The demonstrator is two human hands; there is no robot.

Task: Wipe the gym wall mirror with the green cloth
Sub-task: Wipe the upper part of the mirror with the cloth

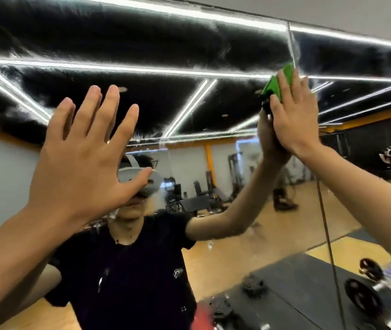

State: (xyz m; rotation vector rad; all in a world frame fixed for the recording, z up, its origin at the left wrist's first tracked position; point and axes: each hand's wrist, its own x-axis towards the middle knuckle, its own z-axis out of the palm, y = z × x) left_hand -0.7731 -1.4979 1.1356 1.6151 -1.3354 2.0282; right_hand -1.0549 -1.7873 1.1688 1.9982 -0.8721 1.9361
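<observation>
My right hand [294, 115] presses the green cloth [277, 85] flat against the mirror [189, 96] high up, fingers straight, just beside the seam [291, 39] between two panels. My left hand [82, 158] is raised, fingers spread, holding nothing. I cannot tell whether it touches the glass. Smears [225, 51] streak the upper mirror, and weight plates [362, 297] show low right.

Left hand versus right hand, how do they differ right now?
The left hand is empty, fingers spread; the right hand presses the green cloth on the mirror, fingers together. The right hand sits higher than the left hand. Both are raised with straight fingers.
</observation>
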